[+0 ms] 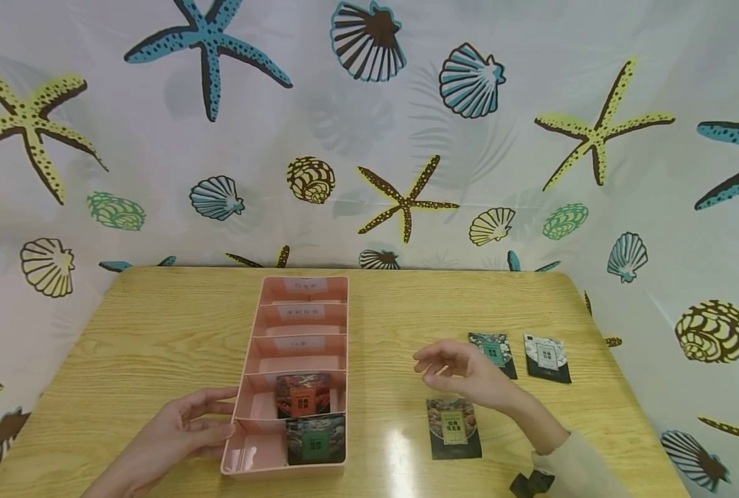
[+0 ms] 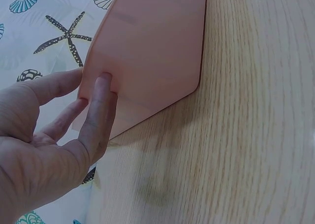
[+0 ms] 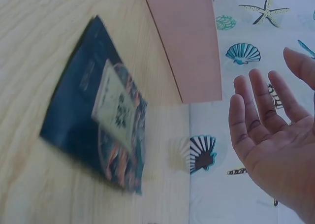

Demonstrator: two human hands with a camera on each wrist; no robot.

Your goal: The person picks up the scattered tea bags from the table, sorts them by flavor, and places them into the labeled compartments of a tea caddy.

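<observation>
My left hand [image 1: 179,432] rests against the left side of a long pink divided box [image 1: 284,472], its fingertips touching the outer wall near the front end. In the left wrist view, the fingers [image 2: 101,93] lie loosely on that smooth pink wall. My right hand [image 1: 462,370], holding nothing, hovers over the table with loosely bent fingers. Just below it in the head view lies a dark tea packet with a yellow-green label [image 1: 454,429], also seen as a blurred packet [image 3: 98,111] in the right wrist view.
A red-label packet [image 1: 303,395] stands in the box's second compartment from the front, a green-label packet [image 1: 316,440] in the front one. Farther compartments carry white paper labels [image 1: 298,344]. Beyond my right hand lie a teal-label packet [image 1: 495,353] and a white-label packet [image 1: 547,357].
</observation>
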